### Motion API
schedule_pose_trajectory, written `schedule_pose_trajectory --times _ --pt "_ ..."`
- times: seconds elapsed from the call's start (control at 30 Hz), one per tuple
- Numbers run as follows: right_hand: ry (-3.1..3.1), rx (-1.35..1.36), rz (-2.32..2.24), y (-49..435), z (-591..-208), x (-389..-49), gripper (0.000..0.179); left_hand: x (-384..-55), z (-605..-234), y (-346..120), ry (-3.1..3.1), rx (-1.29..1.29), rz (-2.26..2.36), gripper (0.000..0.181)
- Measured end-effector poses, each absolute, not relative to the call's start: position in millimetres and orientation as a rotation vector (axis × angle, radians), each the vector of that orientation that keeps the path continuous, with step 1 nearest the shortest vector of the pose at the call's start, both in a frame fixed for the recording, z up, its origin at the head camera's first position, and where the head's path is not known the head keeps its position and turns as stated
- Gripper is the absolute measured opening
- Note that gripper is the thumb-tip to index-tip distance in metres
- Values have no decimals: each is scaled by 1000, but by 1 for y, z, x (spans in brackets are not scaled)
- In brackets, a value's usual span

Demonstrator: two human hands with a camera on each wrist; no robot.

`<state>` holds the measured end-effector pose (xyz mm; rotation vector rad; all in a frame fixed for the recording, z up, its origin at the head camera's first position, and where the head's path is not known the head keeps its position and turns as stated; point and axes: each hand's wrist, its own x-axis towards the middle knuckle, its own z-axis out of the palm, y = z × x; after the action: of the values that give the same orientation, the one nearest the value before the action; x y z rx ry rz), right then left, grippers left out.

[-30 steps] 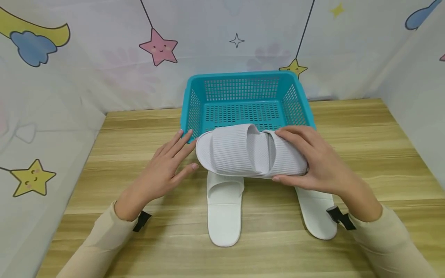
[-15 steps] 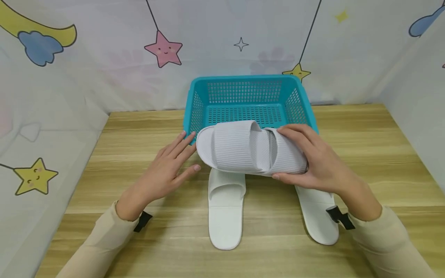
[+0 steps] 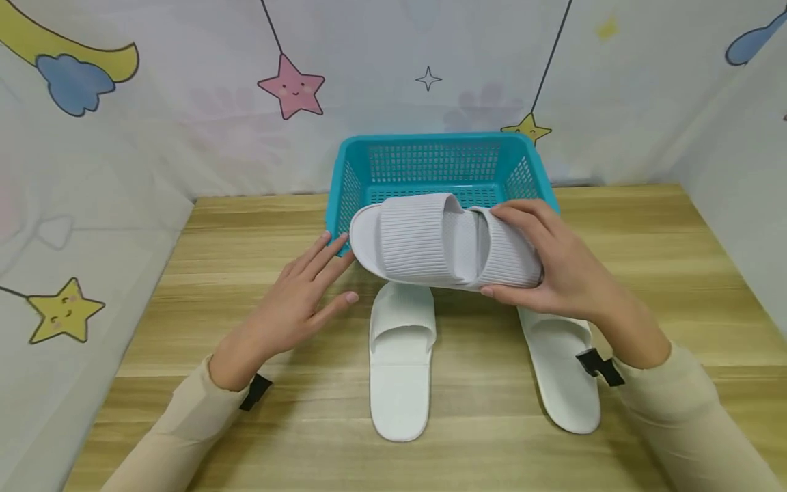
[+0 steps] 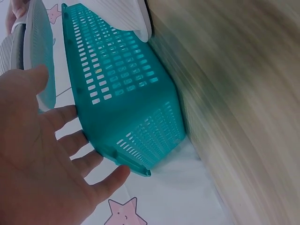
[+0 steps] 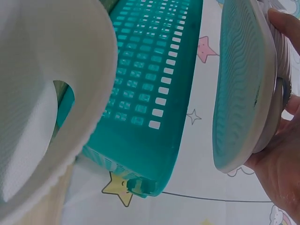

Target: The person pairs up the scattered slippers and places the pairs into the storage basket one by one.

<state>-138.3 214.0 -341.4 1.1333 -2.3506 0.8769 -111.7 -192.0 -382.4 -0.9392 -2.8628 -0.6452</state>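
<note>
A pair of pale grey ribbed slippers (image 3: 412, 239), fitted one into the other, is held sideways by my right hand (image 3: 562, 273). Thumb and fingers grip the right-hand end, and the soles (image 5: 241, 89) face the basket in the right wrist view. The pair overlaps the front of the turquoise basket (image 3: 430, 139) in the head view. My left hand (image 3: 292, 304) has its fingers spread, the fingertips right at the basket's front left corner and near the pair's left toe. From the left wrist, the open palm (image 4: 42, 154) shows beside the basket wall (image 4: 126, 89).
Two white slippers lie on the wooden table (image 3: 246, 437) in front of the basket: a left one (image 3: 399, 383) and a right one (image 3: 562, 376), partly under my right forearm. A star-printed white cloth (image 3: 381, 41) rises behind the basket and along both sides.
My right hand has moved the grey slippers further over the basket, uncovering more of the white slippers' straps. My left hand has stayed nearly in place. The head view has shifted slightly.
</note>
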Motion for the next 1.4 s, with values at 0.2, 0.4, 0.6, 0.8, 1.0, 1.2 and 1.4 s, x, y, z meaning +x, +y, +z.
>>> schedule_pose_trajectory --times 0.2,0.4,0.6,0.8,1.0,1.2,1.4 --pt "-2364 1133 864 217 -338 -149 98 -113 -386 -189 -2869 -942 -659 71" --pt "-2395 1147 858 210 -331 -162 94 -113 -387 -193 -2839 -930 -657 72" --pt "-2421 1168 836 201 -329 -172 93 -113 -390 -195 -2801 -912 -659 74" --pt "-2423 1184 828 202 -327 -180 92 -114 -389 -193 -2810 -922 -666 74" --pt "-2463 1152 819 202 -326 -189 95 -114 -390 -193 -2784 -936 -669 71" --pt "-2473 1140 810 200 -327 -200 99 -115 -391 -194 -2735 -945 -678 69" --pt "-2478 1133 807 201 -327 -211 94 -116 -391 -192 -2740 -952 -688 69"
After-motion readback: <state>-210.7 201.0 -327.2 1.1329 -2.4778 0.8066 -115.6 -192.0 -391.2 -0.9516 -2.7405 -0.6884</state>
